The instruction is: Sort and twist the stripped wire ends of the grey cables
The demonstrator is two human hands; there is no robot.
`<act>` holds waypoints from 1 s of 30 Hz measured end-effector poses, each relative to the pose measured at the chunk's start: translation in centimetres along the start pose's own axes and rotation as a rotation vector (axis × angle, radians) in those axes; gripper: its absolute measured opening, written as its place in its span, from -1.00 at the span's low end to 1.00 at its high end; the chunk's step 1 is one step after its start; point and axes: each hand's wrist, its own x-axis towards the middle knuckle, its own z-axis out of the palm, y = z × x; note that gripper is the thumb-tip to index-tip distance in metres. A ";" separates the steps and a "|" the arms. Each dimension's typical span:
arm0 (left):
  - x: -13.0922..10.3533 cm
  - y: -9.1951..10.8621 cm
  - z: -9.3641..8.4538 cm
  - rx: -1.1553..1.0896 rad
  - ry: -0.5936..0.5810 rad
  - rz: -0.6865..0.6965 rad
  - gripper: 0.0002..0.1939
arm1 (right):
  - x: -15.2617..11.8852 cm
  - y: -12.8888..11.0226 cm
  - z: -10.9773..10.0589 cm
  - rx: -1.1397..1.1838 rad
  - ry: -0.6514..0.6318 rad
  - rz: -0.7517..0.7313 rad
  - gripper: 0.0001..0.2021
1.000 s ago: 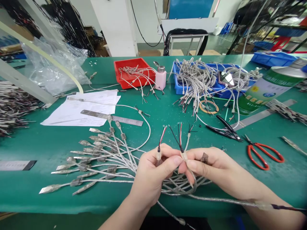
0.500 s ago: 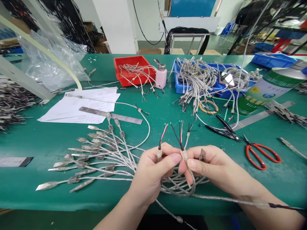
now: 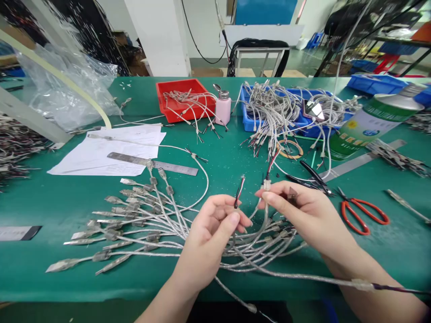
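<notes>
My left hand (image 3: 205,242) pinches a USB cable (image 3: 239,192) near its end. Red, white and black wires stick up from it. In my right hand (image 3: 305,208) is another cable (image 3: 267,185), held by its clear collar between thumb and fingers, its wires pointing up. A small dark metal piece (image 3: 292,194) shows at the right fingers; how it is attached I cannot tell. Beneath both hands lies a bundle of grey USB cables (image 3: 175,224), plugs fanned to the left. One cable (image 3: 323,279) runs across to the right under my wrist.
Red-handled scissors (image 3: 362,215) and black cutters (image 3: 314,177) lie to the right, near a tilted green can (image 3: 373,123). Farther back are a blue bin (image 3: 248,123) of cables, a pink bottle (image 3: 222,110) and a red tray (image 3: 164,112). Papers (image 3: 77,157) and a steel ruler (image 3: 171,167) lie left.
My hands have drawn apart. The right one has lifted its cable up and away, while the left keeps its own cable lower down.
</notes>
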 end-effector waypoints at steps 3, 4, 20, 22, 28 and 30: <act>-0.1 0.2 -0.1 -0.038 -0.033 -0.044 -0.81 | 0.4 0.1 -0.7 -0.304 0.233 -0.069 -0.65; -0.1 0.3 -0.1 -0.065 -0.032 -0.064 -0.80 | 0.5 0.1 -1.0 -0.364 0.290 -0.082 -0.61; -0.3 0.7 0.0 -0.290 -0.093 -0.159 -0.89 | 0.1 0.2 0.4 -0.160 0.035 -0.103 -0.81; -0.4 0.8 0.0 -0.301 -0.108 -0.171 -0.86 | 0.1 0.2 0.4 -0.155 0.021 -0.102 -0.82; -0.4 0.8 0.2 -0.309 -0.114 -0.213 -0.88 | 0.0 -0.2 0.5 -0.049 -0.054 -0.082 -0.80; -0.3 0.6 0.4 -0.285 -0.078 -0.222 -0.93 | -0.1 -0.4 0.7 0.030 -0.104 -0.083 -0.81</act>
